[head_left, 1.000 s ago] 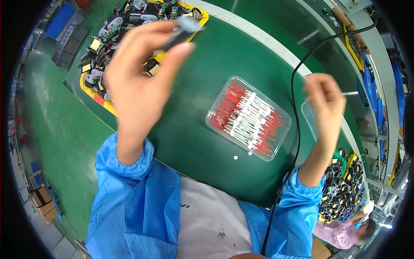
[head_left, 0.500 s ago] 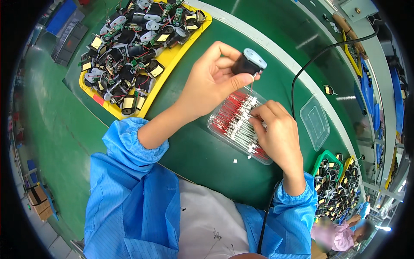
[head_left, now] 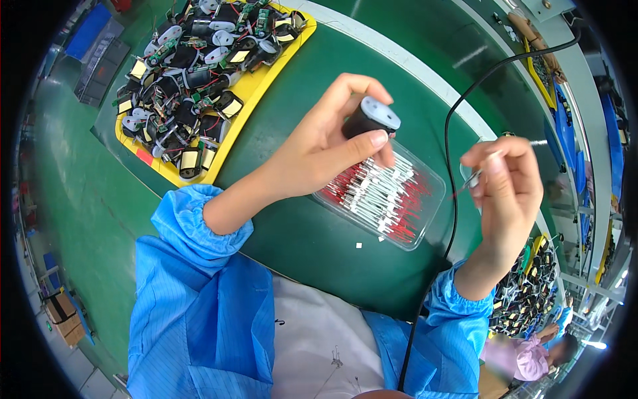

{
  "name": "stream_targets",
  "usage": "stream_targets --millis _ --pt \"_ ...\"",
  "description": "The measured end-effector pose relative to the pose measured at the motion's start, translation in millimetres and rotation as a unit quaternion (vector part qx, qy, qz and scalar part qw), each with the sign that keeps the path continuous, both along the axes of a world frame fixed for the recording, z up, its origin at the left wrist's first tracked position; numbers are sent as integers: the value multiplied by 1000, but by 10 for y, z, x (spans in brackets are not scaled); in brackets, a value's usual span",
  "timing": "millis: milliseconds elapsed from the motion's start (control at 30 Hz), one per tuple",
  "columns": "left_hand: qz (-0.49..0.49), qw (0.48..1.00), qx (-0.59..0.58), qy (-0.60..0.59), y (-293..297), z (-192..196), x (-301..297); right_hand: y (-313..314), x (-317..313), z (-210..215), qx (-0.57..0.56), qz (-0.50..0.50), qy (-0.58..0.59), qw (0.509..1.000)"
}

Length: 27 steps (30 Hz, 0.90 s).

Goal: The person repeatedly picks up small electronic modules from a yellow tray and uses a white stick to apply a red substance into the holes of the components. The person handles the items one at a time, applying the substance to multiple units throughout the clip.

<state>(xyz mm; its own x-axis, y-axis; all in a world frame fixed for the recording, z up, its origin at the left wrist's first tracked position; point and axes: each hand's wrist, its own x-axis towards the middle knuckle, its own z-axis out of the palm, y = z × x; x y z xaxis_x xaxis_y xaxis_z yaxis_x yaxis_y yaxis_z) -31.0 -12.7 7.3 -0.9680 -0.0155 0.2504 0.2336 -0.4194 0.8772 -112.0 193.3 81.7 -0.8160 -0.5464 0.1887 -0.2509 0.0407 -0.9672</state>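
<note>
My left hand point(head_left: 318, 151) is closed around a black housing with a light grey oval cap point(head_left: 380, 113), held above the table with the cap up. Off to the right, my right hand point(head_left: 510, 189) pinches a thin wire lead point(head_left: 474, 179) between thumb and fingers; a white bit shows at the thumb tip and a reddish strand trails left. Below and between the hands lies a clear plastic box point(head_left: 433, 211), filled with red and white wire leads point(head_left: 382, 193) laid side by side. Part of the box is behind my left hand.
A yellow tray point(head_left: 256, 90) heaped with black housings and green circuit boards stands at the far left. A black cable point(head_left: 454, 153) runs across the table. Small white bits point(head_left: 359, 245) lie near the box. More parts point(head_left: 531, 292) fill trays at right, near another person point(head_left: 528, 356).
My right hand has lifted out of the box and moved right with a wire lead in it. My left hand has come slightly lower and left, still holding the housing.
</note>
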Motion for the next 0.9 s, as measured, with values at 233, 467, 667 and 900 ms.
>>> stream_targets --millis 233,467,667,900 --pt "-36 999 -30 -7 -28 -65 36 -66 -123 -113 -122 51 -159 979" --pt "-7 998 23 -53 23 -52 22 -206 7 -120 -127 11 -138 982" --pt "19 999 -43 -23 -10 -25 32 -83 -42 -138 -83 101 -115 985" --pt "58 994 -73 60 -7 -125 -5 -27 -15 -101 -111 99 -123 981"
